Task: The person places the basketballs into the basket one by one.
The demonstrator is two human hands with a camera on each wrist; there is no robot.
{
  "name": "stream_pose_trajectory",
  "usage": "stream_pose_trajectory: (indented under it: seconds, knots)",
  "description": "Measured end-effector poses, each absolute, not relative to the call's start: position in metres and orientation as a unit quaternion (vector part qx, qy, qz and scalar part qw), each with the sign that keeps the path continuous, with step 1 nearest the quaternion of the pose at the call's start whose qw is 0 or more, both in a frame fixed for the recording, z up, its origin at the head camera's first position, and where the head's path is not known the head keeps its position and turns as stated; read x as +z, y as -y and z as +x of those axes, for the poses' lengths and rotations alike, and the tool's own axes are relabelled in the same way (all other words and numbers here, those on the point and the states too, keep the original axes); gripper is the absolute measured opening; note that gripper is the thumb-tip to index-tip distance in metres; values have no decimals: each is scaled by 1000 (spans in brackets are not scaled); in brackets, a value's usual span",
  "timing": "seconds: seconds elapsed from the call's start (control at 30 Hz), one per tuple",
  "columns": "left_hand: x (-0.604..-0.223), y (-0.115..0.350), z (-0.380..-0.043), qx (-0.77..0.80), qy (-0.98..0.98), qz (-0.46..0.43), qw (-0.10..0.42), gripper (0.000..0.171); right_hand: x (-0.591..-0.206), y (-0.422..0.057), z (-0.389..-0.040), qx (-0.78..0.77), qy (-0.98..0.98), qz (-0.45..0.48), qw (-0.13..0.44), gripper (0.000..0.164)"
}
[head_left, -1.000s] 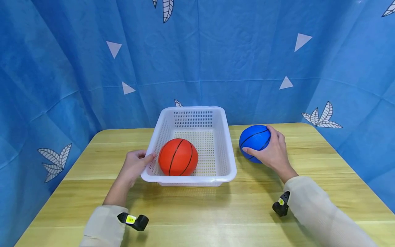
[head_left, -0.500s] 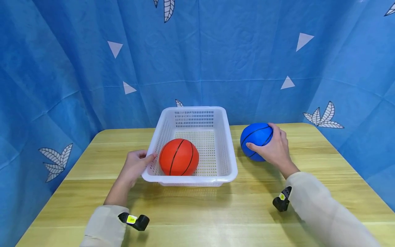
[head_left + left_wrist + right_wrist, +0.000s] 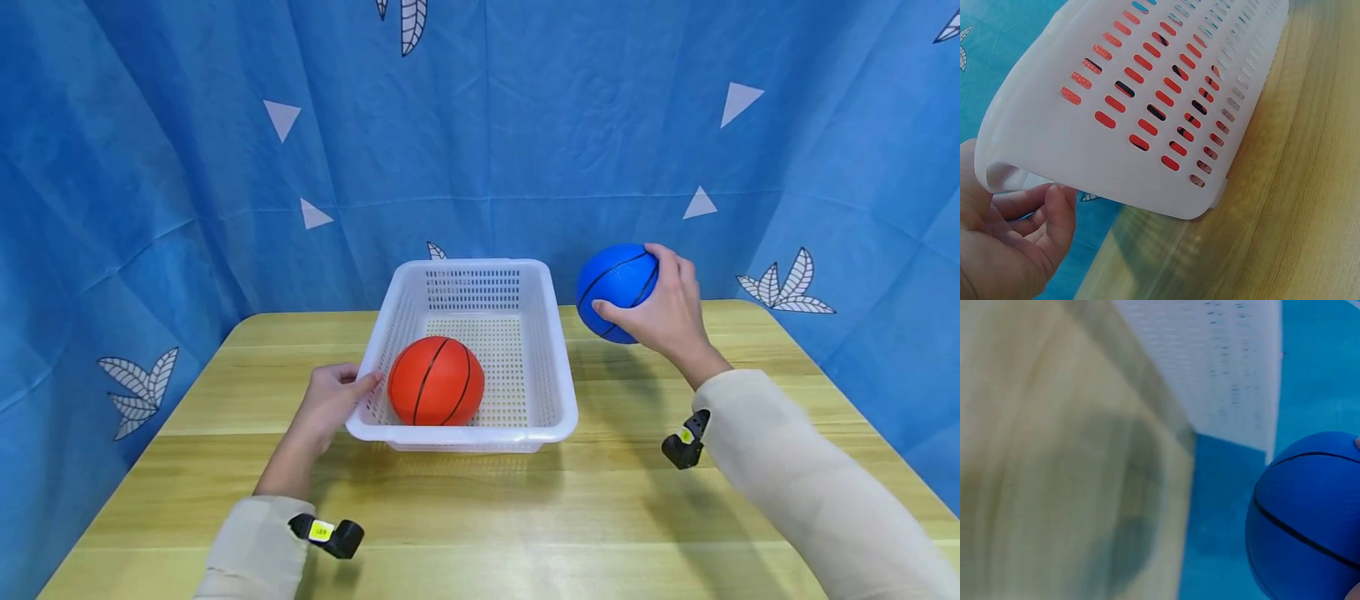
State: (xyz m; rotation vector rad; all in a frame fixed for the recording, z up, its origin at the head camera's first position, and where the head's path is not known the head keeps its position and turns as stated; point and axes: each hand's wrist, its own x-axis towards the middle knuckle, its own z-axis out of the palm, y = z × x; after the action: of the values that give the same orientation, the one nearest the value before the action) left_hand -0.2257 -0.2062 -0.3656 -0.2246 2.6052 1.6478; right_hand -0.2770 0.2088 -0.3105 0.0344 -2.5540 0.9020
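A white perforated plastic basket [image 3: 557, 367] stands mid-table, with a red ball [image 3: 437, 382] with black lines, like a small basketball, in its near left part. My left hand [image 3: 327, 406] grips the basket's left rim, thumb over the top; the left wrist view shows the fingers curled under the rim [image 3: 991, 144]. My right hand [image 3: 667, 312] holds a blue basketball [image 3: 617, 287] above the table, right of the basket. Its thumb and fingers span the ball's right side. In the right wrist view the blue ball [image 3: 1304, 512] fills the lower right, and only bits of fingers show.
The wooden table [image 3: 465, 517] carries the basket and has rounded far corners. Behind it and at both sides hangs a blue curtain [image 3: 480, 150] with white triangles and leaf prints. The right half of the basket floor [image 3: 501, 358] is bare.
My right hand has lifted the blue basketball off the table, upward and slightly left in the head view. My left hand, the basket and the red ball stay put.
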Motion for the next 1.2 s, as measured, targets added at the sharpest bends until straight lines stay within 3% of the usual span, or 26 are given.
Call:
stream_pose_trajectory:
  seconds: [0.5,1.2]
  knots:
    - [-370,208,-226,531,-843,-78,27,45,-268,-135,-292,286,930,113,201,93]
    - [-369,209,-227,546,-833,-83,26,42,-285,-73,-319,177,968,159,84,92]
